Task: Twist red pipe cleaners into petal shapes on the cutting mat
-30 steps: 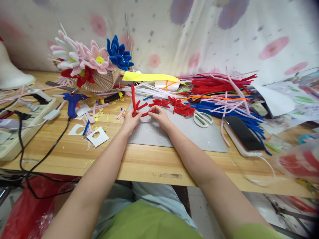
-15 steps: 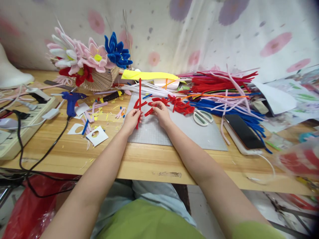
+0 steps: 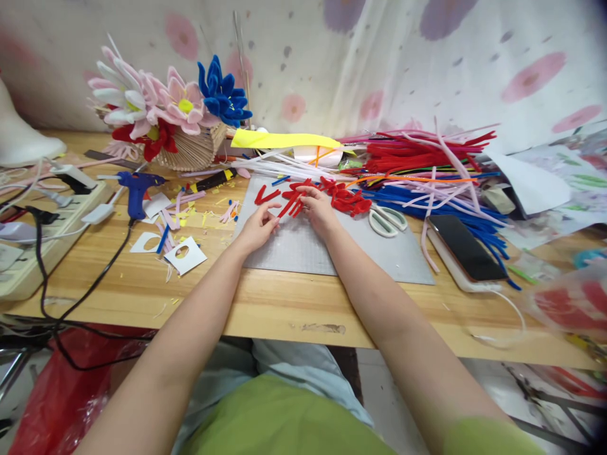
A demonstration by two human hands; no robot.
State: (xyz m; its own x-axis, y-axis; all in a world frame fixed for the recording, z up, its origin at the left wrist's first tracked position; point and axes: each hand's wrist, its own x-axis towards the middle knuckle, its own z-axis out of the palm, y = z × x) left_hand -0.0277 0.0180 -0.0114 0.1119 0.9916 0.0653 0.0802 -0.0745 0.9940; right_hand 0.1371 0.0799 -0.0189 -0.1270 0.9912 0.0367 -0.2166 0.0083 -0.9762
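Red fuzzy stems [image 3: 292, 203] at the frame's centre, right hand [image 3: 317, 207] closed around some, left hand [image 3: 260, 227] just beside, fingers loosely curled, grey cutting mat [image 3: 303, 253] beneath.

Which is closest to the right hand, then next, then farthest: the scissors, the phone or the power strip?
From the right hand:
1. Scissors, just to its right
2. Phone, farther right
3. Power strip, far over on the left
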